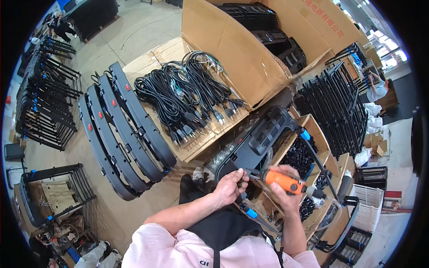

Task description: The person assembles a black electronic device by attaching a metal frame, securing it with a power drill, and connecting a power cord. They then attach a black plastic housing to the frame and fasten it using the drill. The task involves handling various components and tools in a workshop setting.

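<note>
My right hand (286, 185) is wrapped round an orange power screwdriver (278, 179), with a hose or cord trailing from its rear end. The driver's tip points left, toward my left hand (230, 186). That hand is closed, its thumb and fingers pressed together over small dark pieces too small to name. Both hands are at the near end of a long black plastic housing (263, 138) with vent slots. A black tubular frame (319, 158) with blue sleeves runs beside the housing. My fingers partly hide where the driver's tip ends.
Bundled black power cords (178, 98) lie on cardboard to the left of the housing. Several curved black housings (127, 134) stand beyond them. A large carton (237, 49) holds black parts. Wooden bins (308, 125) of small black pieces sit at the right. Stacked frames (335, 107) stand behind.
</note>
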### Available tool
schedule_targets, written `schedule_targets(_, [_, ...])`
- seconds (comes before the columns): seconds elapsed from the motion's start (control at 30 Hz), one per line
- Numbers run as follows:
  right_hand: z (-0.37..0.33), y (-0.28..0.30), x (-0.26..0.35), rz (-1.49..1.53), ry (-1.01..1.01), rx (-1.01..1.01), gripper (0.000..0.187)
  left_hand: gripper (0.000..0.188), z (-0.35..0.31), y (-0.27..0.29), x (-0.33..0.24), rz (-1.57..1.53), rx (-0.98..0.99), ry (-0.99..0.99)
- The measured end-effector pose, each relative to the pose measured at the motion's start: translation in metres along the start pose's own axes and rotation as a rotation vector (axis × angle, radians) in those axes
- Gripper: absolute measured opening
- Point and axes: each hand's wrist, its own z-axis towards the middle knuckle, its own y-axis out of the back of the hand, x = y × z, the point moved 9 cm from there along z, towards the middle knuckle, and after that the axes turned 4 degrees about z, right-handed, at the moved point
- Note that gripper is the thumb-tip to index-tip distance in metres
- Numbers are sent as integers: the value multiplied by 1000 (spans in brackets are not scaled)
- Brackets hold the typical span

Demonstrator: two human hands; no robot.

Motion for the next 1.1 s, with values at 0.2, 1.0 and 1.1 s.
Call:
schedule_targets(0.2, [-68, 9, -11, 40, 4, -61, 57, 24, -12, -4, 31, -45, 35, 51])
schedule_targets(1.0, [-156, 15, -49, 27, 11, 60, 48, 29, -102, 65, 130, 356, -72, -49])
schedule_targets(1.1, [-148, 3, -49, -40, 41, 88, 49, 22, -103, 75, 121, 398, -137, -39])
